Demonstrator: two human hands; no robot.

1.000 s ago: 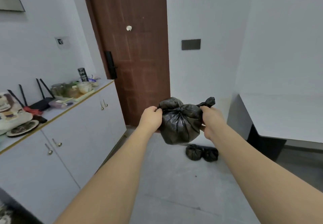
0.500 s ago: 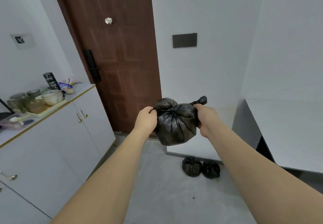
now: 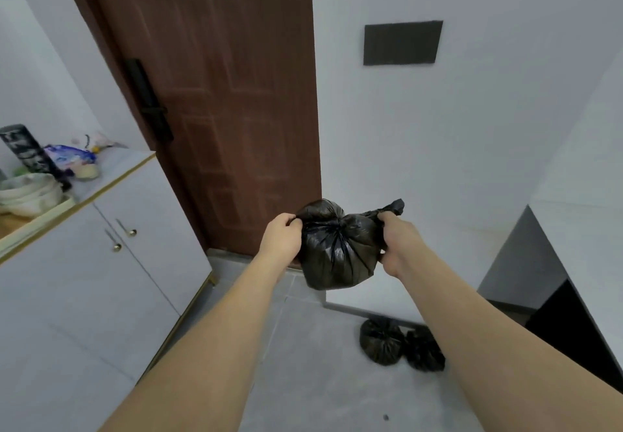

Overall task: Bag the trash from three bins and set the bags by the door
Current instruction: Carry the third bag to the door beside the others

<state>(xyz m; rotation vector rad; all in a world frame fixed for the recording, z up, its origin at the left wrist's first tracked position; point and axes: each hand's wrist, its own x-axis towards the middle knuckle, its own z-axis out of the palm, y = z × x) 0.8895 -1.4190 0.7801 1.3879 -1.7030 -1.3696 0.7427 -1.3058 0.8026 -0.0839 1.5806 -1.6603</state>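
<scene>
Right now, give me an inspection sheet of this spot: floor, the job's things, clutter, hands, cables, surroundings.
Surface: grey tiled floor, one small dark speck near the bottom.
Job's things: held black bag, knotted, in the air; two tied black bags on the floor against the wall, right of the brown door.
Clutter: bowls, a dark can and wrappers on the cabinet top.
Hands: left hand and right hand each pinch a bag ear.
Cables: nothing seen.
Surroundings: white walls, dark wall panel, white cabinet doors.
</scene>
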